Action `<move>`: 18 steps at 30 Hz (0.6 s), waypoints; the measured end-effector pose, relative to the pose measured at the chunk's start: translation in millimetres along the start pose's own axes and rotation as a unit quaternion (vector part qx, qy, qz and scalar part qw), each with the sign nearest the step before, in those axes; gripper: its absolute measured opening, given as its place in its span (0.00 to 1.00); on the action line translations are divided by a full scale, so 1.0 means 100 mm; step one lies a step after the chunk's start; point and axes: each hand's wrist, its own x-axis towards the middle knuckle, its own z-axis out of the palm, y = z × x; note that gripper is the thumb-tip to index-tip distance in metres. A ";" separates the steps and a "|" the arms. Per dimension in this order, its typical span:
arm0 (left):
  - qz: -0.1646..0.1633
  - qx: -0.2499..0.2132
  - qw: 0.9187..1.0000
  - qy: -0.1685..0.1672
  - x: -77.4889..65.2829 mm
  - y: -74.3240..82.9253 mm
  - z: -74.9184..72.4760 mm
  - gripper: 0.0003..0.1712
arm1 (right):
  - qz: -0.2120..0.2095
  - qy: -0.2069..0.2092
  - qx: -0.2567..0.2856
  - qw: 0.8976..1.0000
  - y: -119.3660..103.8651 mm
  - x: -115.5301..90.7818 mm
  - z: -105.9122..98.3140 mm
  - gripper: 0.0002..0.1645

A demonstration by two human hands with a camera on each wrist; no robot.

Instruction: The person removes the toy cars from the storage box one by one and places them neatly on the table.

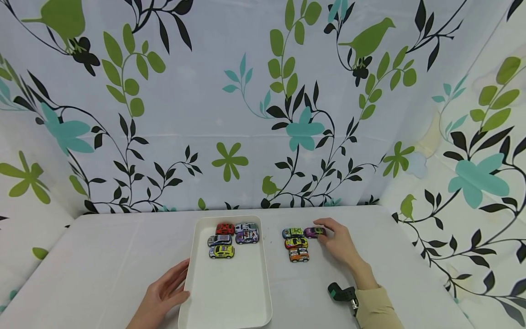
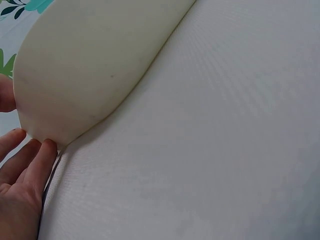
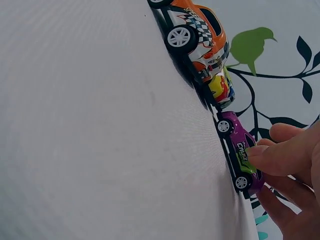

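My right hand [image 1: 339, 243] pinches a purple toy car [image 1: 312, 232] at the right of the table, its thumb [image 3: 267, 156] on the car's side in the right wrist view. The car's wheels are right at the tabletop. Left of it stand three more toy cars in a column: a green-and-blue one [image 1: 292, 233], a yellow-and-red one [image 1: 296, 243] and an orange one [image 1: 298, 255]. Extended fingers of my left hand [image 1: 163, 292] touch the left edge of a white tray [image 1: 228, 292].
Several toy cars are grouped in the tray's far part, among them a red car [image 1: 224, 229] and a yellow car [image 1: 222, 252]. A black device [image 1: 342, 292] sits by my right sleeve [image 1: 378, 308]. Patterned cloth [image 1: 185, 114] hangs behind the white table [image 1: 102, 256].
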 end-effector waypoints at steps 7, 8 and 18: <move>0.011 0.003 1.000 -0.006 0.00 0.00 -0.01 0.41 | -0.009 0.005 -0.006 1.000 -0.04 0.02 -0.02 0.25; 0.011 0.004 1.000 -0.006 0.00 0.00 -0.01 0.41 | -0.016 0.008 -0.007 1.000 -0.05 0.03 -0.03 0.24; -0.010 0.014 1.000 0.007 -0.01 0.03 0.01 0.41 | -0.082 0.021 -0.015 0.996 -0.39 0.05 -0.06 0.24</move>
